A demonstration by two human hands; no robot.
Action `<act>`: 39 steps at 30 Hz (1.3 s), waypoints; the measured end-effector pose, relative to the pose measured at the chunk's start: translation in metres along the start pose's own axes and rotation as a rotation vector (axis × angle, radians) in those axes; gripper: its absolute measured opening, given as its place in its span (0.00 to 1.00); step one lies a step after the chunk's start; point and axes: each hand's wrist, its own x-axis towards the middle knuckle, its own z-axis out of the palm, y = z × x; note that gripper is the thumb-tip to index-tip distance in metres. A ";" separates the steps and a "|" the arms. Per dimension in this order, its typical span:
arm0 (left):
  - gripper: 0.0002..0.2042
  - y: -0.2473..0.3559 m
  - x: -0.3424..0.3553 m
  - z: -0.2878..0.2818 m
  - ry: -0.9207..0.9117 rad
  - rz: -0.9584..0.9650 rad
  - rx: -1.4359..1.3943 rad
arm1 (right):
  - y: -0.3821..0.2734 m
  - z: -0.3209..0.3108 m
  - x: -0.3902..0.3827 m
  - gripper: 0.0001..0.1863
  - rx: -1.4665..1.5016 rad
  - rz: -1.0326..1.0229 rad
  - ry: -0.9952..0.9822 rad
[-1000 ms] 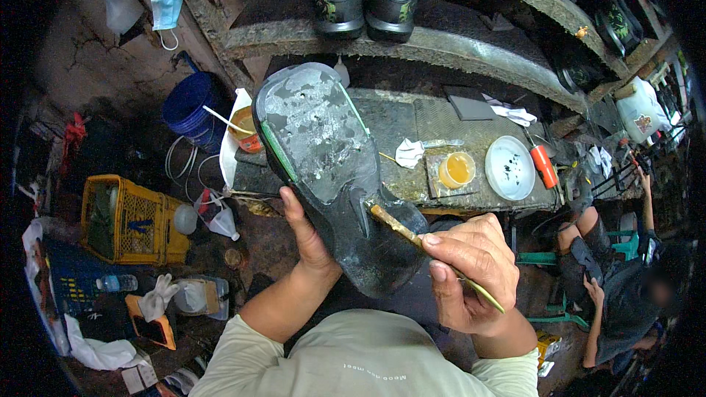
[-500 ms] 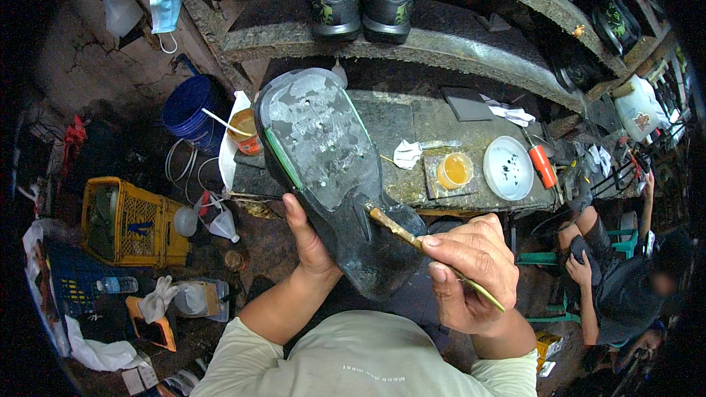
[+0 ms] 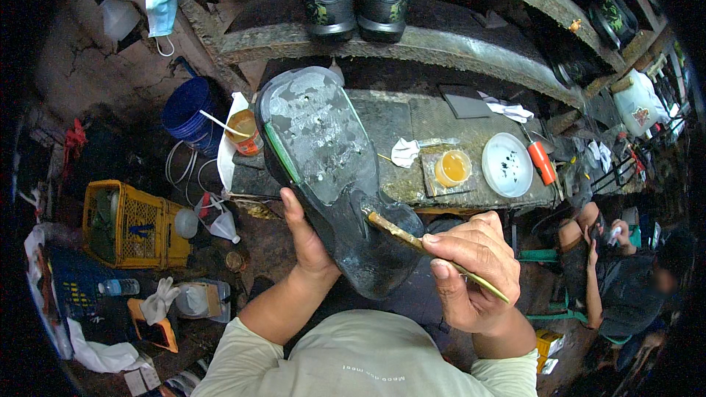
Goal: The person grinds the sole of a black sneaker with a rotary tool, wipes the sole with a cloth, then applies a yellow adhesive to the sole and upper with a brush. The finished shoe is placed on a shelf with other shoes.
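My left hand (image 3: 309, 242) grips a black shoe sole (image 3: 320, 147) from the left and below, tilted with its grey, patchy flat area upward and green strips along its sides. My right hand (image 3: 471, 272) holds a thin brush (image 3: 393, 228) with a worn, coated handle, its tip resting on the sole’s dark narrow middle part. Behind the sole on the worn workbench (image 3: 397, 114) are a cup of amber liquid (image 3: 453, 169), a white shallow dish with dark specks (image 3: 507, 165), a crumpled white paper (image 3: 404, 152) and an orange container with a stick (image 3: 247, 132).
Shelves (image 3: 478, 62) with black shoes (image 3: 331, 11) span the back. A blue bucket (image 3: 190, 121), yellow crate (image 3: 132, 224) and gloves (image 3: 158, 301) lie at left. A seated co-worker (image 3: 625, 287) at right holds a small pale object.
My brush tip has shifted slightly on the sole, which moved a little. The co-worker’s raised hand has come down to hold a pale object near the knee.
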 end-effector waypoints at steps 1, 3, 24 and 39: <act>0.48 0.000 0.001 0.000 0.000 0.002 -0.016 | 0.000 -0.001 0.000 0.14 0.009 0.007 0.001; 0.47 0.000 0.003 0.000 0.002 0.007 -0.046 | -0.001 -0.002 -0.001 0.13 0.006 0.009 -0.009; 0.50 0.008 0.006 -0.007 -0.140 -0.118 -0.107 | -0.003 -0.023 -0.007 0.08 0.099 0.098 0.051; 0.53 0.017 0.004 -0.002 -0.228 -0.176 -0.185 | -0.004 -0.035 -0.004 0.09 0.214 0.118 -0.116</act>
